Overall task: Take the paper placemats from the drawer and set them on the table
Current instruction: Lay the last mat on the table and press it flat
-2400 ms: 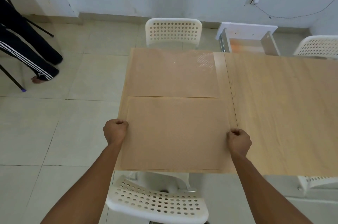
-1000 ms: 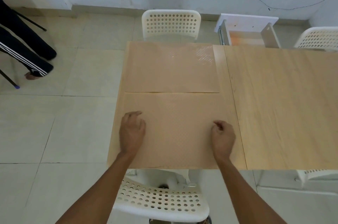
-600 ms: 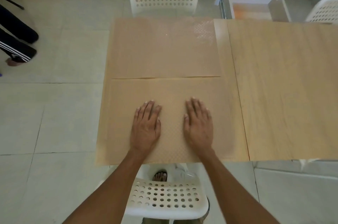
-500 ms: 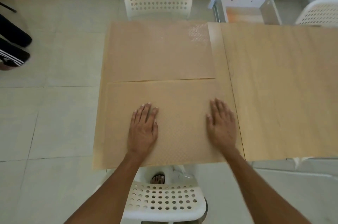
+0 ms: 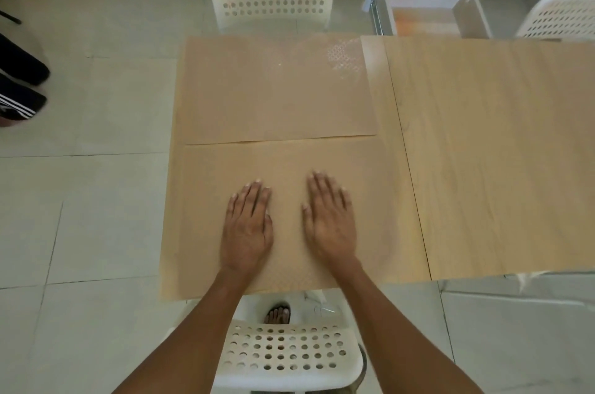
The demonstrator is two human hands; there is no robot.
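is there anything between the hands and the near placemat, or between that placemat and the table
Nothing visible. The left hand and right hand lie flat, palms down, directly on the near placemat, which rests on the table. The far placemat lies beyond it, their edges meeting.

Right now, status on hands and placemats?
Left hand and right hand flat, open on near placemat. Far placemat laid. Nothing obstructing.

Soft, even daylight with faint shadows, a pale sheen on the far placemat [image 5: 277, 87] near the table's [image 5: 489, 152] far edge, motion blur on the right hand [image 5: 331, 223], and wide-angle bending at the frame edges.
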